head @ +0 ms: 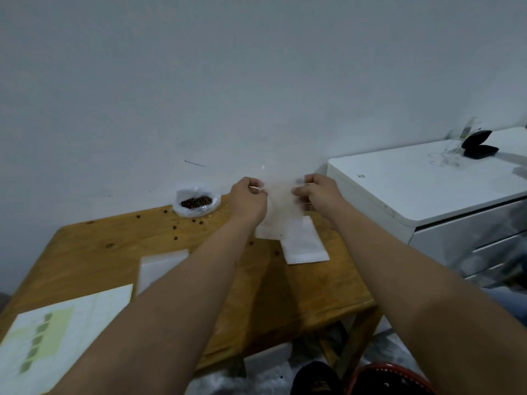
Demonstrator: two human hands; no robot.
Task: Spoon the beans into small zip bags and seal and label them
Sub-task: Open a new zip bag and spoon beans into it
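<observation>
Far left of my hands, a label sheet lies on the table. Just left of the left hand, beans sit in an open plastic bag, a few loose beside it. Left hand pinches the zip bag by its top left edge; right hand pinches the top right, bag lifted between them. More bags lie flat just below the right hand.

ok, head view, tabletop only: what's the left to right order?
Green-printed white label sheet → flat white packet → clear plastic bag of brown beans → left hand → translucent zip bag held up → right hand
</observation>
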